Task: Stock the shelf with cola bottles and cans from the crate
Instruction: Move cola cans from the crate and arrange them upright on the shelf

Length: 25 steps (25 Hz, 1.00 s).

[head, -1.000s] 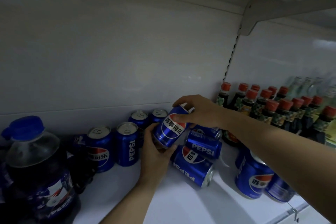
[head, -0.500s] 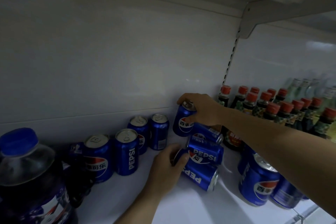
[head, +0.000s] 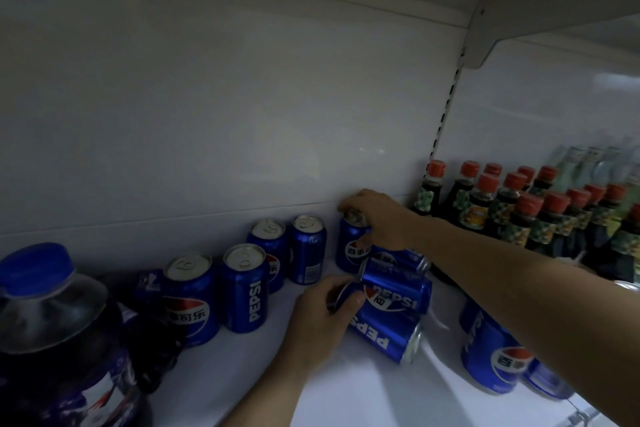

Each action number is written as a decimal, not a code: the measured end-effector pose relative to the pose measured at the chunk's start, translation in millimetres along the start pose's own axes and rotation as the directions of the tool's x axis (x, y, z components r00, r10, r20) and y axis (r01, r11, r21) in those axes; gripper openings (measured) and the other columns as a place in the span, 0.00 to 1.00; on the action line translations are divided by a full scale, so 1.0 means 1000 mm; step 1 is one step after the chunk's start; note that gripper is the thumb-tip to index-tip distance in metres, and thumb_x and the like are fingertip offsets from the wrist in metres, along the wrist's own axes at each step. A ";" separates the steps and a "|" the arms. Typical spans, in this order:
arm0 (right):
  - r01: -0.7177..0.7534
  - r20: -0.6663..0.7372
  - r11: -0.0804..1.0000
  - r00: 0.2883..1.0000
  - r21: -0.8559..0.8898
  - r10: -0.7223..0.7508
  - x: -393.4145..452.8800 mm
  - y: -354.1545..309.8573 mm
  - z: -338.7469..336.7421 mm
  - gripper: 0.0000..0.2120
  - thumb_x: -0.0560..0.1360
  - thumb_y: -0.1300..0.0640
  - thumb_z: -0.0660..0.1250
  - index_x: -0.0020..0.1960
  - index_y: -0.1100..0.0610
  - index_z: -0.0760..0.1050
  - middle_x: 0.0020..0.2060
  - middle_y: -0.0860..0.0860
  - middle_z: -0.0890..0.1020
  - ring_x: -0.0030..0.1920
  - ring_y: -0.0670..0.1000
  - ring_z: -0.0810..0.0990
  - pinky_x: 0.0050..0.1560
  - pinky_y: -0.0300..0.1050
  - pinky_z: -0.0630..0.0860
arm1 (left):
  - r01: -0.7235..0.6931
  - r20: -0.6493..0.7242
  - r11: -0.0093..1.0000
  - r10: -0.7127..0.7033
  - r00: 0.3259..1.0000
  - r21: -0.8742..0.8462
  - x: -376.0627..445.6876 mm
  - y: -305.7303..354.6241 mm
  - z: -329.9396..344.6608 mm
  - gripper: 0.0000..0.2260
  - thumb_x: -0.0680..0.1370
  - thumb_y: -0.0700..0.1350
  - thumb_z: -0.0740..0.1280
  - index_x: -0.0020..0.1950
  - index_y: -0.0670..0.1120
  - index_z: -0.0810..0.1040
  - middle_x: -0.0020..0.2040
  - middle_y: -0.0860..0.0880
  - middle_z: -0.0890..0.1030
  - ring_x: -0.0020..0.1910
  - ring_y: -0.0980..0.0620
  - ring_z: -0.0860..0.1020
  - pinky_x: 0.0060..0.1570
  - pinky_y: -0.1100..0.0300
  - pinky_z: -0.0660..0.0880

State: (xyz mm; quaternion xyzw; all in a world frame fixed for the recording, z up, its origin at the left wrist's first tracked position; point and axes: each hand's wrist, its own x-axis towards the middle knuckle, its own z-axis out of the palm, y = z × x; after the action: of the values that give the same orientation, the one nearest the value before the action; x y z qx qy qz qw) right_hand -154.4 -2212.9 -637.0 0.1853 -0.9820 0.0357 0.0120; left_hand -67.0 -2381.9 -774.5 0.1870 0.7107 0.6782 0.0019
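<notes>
Curled over the top of an upright cola can point(head: 351, 248) at the back of the white shelf point(head: 346, 392), the right hand point(head: 381, 218) holds it by the rim, just right of four standing cans point(head: 242, 288). Lower down, the left hand point(head: 322, 319) wraps around the end of a can lying on its side point(head: 384, 328) in a small heap of toppled cans point(head: 398, 282). A large cola bottle point(head: 55, 340) stands at far left, red-capped sauce bottles point(head: 519, 215) at right.

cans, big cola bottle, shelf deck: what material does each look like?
Cans: likely aluminium, glossy blue print, bare silvery lids with pull tabs.
Big cola bottle: clear plastic apparently, see-through shoulder over dark liquid, matte blue cap.
Shelf deck: smooth white, probably painted metal; not certain in this dim light.
</notes>
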 end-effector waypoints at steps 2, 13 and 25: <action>-0.032 -0.020 0.999 0.999 0.041 0.033 -0.003 0.002 0.004 0.36 0.71 0.54 0.78 0.75 0.52 0.66 0.67 0.55 0.68 0.66 0.57 0.70 0.65 0.46 0.69 | -0.001 -0.010 1.000 0.001 1.000 0.003 -0.001 0.002 0.000 0.13 0.77 0.51 0.70 0.60 0.51 0.82 0.54 0.53 0.86 0.57 0.54 0.83 0.60 0.47 0.79; -0.048 -0.320 0.972 0.940 0.232 0.123 -0.037 -0.012 -0.002 0.19 0.77 0.54 0.71 0.65 0.51 0.70 0.58 0.53 0.74 0.54 0.54 0.76 0.55 0.49 0.77 | -0.015 -0.012 0.999 0.016 1.000 0.034 -0.002 0.004 -0.002 0.09 0.81 0.41 0.69 0.60 0.50 0.82 0.54 0.55 0.86 0.56 0.56 0.83 0.57 0.55 0.79; -0.184 0.091 0.976 0.977 -0.114 0.194 -0.072 -0.008 0.033 0.32 0.73 0.45 0.72 0.70 0.55 0.63 0.56 0.54 0.80 0.54 0.58 0.80 0.52 0.52 0.78 | 0.000 -0.002 1.000 0.000 1.000 -0.007 -0.011 0.012 0.000 0.03 0.83 0.39 0.63 0.50 0.42 0.73 0.50 0.46 0.84 0.51 0.46 0.82 0.54 0.44 0.79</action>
State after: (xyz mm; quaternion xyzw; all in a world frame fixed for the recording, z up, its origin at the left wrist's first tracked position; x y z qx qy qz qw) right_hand -84.5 -2196.7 -672.5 0.0916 -0.9950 -0.0245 -0.0315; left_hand -53.1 -2384.5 -765.9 0.1863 0.7085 0.6807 0.0019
